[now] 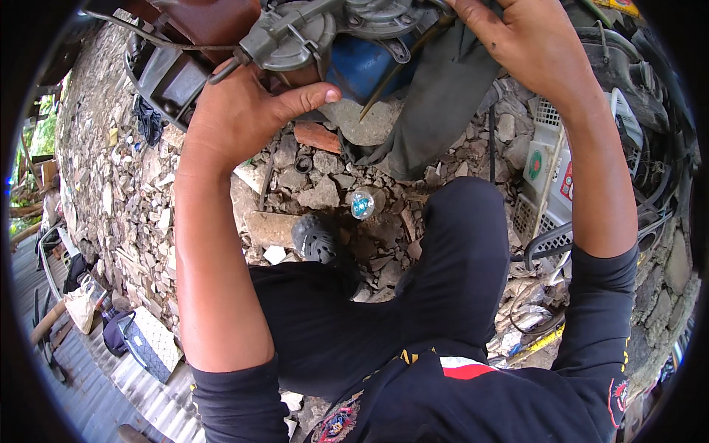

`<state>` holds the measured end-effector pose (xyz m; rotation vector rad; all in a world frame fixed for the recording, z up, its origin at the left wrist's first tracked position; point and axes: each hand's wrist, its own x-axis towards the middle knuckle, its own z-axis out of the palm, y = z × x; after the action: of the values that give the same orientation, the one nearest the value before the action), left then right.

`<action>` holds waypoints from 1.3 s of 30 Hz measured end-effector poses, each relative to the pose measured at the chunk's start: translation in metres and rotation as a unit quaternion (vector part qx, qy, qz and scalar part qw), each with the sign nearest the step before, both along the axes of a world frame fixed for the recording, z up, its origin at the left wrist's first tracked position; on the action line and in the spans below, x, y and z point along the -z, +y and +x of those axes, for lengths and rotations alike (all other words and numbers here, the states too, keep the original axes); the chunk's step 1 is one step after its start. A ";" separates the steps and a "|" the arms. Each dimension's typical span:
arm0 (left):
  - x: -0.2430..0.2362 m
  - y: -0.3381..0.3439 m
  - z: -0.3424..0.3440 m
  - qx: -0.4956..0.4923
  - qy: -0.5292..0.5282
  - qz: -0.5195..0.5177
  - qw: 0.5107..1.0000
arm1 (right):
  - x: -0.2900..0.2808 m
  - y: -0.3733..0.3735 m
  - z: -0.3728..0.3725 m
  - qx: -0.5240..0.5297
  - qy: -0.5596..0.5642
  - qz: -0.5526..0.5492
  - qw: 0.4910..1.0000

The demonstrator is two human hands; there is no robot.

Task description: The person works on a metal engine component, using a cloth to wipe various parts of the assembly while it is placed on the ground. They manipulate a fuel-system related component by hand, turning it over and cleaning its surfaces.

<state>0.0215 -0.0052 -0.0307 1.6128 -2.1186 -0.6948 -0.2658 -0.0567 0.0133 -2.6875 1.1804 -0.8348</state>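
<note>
My left hand point(244, 111) grips the underside of a grey cast-metal engine part point(292, 40) with a short hose stub, thumb stretched across below it. My right hand point(509, 40) is at the top right of that metal assembly, its fingers bent onto it and partly cut off by the frame edge. A thin brass-coloured rod point(380, 92) slants down from near my right fingers. Behind the part are a blue plastic object point(354, 63) and a dark red-brown panel point(199, 18). A dark grey cloth point(425, 118) hangs under my right hand.
Rubble point(317, 192) covers the ground around my knees, with a small plastic cup point(362, 204) on it. A white plastic crate point(532, 214), hoses and black parts crowd the right. At lower left lie corrugated sheets point(74, 369), bags point(81, 303) and a patterned box point(151, 343).
</note>
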 end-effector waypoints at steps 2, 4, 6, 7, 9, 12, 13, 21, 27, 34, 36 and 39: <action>0.000 -0.002 -0.002 0.008 0.006 0.005 1.000 | 0.001 -0.007 -0.003 -0.013 -0.002 0.025 1.000; 0.001 -0.002 -0.003 0.011 0.014 0.005 1.000 | -0.005 -0.008 0.000 0.008 -0.012 0.102 0.995; 0.006 -0.001 0.001 0.004 0.061 -0.014 0.998 | -0.025 0.000 0.012 0.042 -0.007 0.222 0.974; 0.009 -0.002 0.002 0.002 0.086 -0.024 0.996 | -0.033 0.001 0.014 0.056 -0.002 0.251 0.966; 0.008 -0.004 0.005 0.007 0.018 -0.040 0.999 | -0.046 0.002 0.015 0.078 0.012 0.284 0.956; 0.006 -0.001 0.002 -0.007 -0.030 -0.032 0.999 | -0.042 0.005 0.007 0.089 0.000 0.282 0.955; 0.005 -0.001 0.002 -0.014 -0.038 -0.027 0.999 | -0.040 0.006 0.004 0.090 -0.011 0.278 0.956; 0.003 -0.002 0.001 -0.020 -0.053 -0.006 0.998 | -0.032 0.007 0.007 0.070 0.034 0.171 0.982; 0.002 -0.002 0.000 -0.011 -0.067 0.000 0.998 | -0.032 0.009 0.009 0.044 0.052 0.148 0.987; 0.002 -0.001 -0.001 -0.013 -0.076 -0.037 0.996 | -0.042 0.010 0.010 0.048 0.018 0.273 0.961; 0.000 -0.001 -0.002 -0.010 -0.060 -0.028 0.998 | -0.062 0.010 0.015 0.066 0.039 0.348 0.934; 0.005 -0.009 -0.003 -0.013 -0.081 -0.025 0.996 | -0.070 0.000 0.007 0.106 0.072 0.356 0.926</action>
<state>0.0183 -0.0146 -0.0359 1.7171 -2.2046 -0.5145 -0.2587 -0.0568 0.0829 -2.0641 1.4662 -0.1506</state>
